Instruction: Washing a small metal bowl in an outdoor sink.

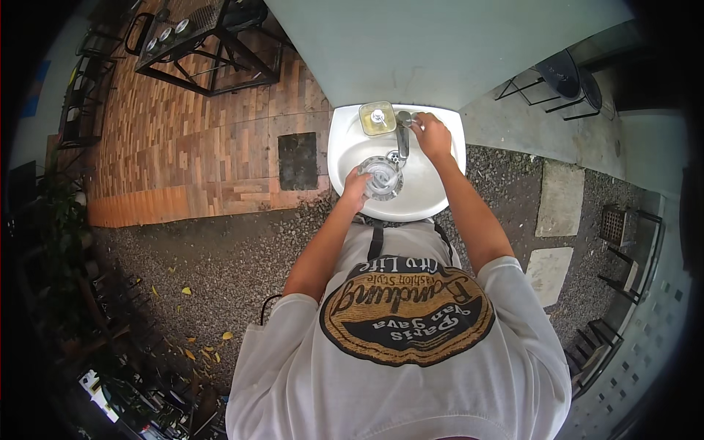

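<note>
In front of me a white ceramic washbasin (432, 190) is fixed to the wall. My left hand (357, 187) grips a round clear glass ashtray (379, 193) by its rim, over the left part of the bowl. Behind the ashtray, the chrome tap (403, 140) reaches out above the metal drain (393, 156). At the top of the tap, my right hand (432, 135) has its fingers on the handle. A squarish pump soap dispenser (377, 119) with yellowish contents stands on the basin's back left ledge. Whether water is running I cannot tell.
A pale wall (390, 55) rises behind the basin. Gravel (220, 275) surrounds me, with concrete slabs (560, 198) at right. A wood-patterned floor (209, 148) lies at left, with a black metal-framed table (212, 49) on it. Dark stools (561, 74) stand at upper right.
</note>
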Demonstrator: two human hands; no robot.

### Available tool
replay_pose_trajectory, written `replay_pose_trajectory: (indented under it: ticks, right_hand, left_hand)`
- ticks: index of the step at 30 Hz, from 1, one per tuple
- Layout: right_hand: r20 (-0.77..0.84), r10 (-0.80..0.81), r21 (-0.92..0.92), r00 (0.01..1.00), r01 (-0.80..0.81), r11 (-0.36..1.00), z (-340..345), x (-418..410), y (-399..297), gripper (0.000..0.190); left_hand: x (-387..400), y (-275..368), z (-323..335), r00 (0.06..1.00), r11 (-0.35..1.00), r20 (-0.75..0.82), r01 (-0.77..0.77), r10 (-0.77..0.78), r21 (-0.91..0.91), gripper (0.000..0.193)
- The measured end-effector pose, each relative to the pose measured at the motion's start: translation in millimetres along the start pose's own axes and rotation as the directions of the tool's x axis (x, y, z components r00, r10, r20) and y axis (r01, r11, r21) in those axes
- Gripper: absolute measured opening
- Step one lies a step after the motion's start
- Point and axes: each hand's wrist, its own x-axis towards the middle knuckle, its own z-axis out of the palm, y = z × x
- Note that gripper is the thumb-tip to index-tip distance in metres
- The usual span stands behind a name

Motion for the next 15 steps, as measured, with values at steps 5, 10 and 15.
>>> replay_pose_trajectory:
  ticks: [5, 10, 15]
  right_hand:
    - [0.081, 0.590, 0.717, 0.803, -0.458, 0.526, 63.5, -43.0, 26.3, 0.021]
    - [0.758, 0.454, 0.651, 0.469, -0.589, -0.479, 88.9, -66.3, 16.7, 0.017]
    - [0.831, 0.391, 0.557, 0.397, -0.609, -0.565, 108.6, -57.3, 9.2, 0.014]
  left_hand:
    - [-4.2, 10.0, -3.6, 1.000, 1.000, 0.026, -0.016, 0.016, 0.011, 0.032]
    - [-14.4, 14.7, -16.3, 0.999, 0.998, 0.026, -0.048, 0.047, 0.052, 0.035]
    - [-26.5, 19.7, -18.8, 0.991, 0.989, 0.004, -0.133, 0.133, 0.069, 0.038]
